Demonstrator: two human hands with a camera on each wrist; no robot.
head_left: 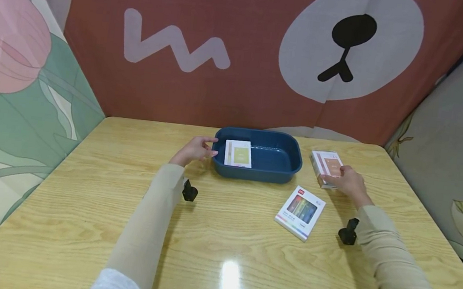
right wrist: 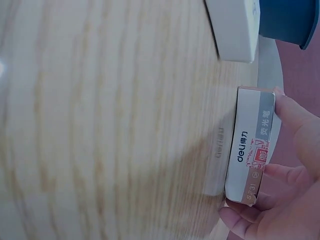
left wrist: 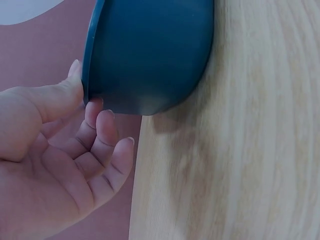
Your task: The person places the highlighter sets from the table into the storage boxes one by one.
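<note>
At the back of the table stands a dark blue plastic basin (head_left: 249, 174). My left hand (head_left: 197, 151) holds its left end; in the left wrist view the thumb is at the rim of the basin (left wrist: 150, 55), with curled fingers against the outer wall. A white box with a yellow-green panel (head_left: 242, 156) leans inside the basin's left part. To the basin's right, my right hand (head_left: 352, 185) grips a highlighter box (head_left: 325, 166) with an orange-pink panel. Thumb and fingers span the highlighter box (right wrist: 247, 145) in the right wrist view, its printed side facing the camera, low at the table.
A white box with a window of coloured pens (head_left: 300, 213) lies flat in front of the basin's right corner. A black wrist camera (head_left: 189, 191) hangs by the left sleeve, another black camera (head_left: 348, 231) by the right. Printed cloth (head_left: 253, 95) hangs behind the table (head_left: 213, 237).
</note>
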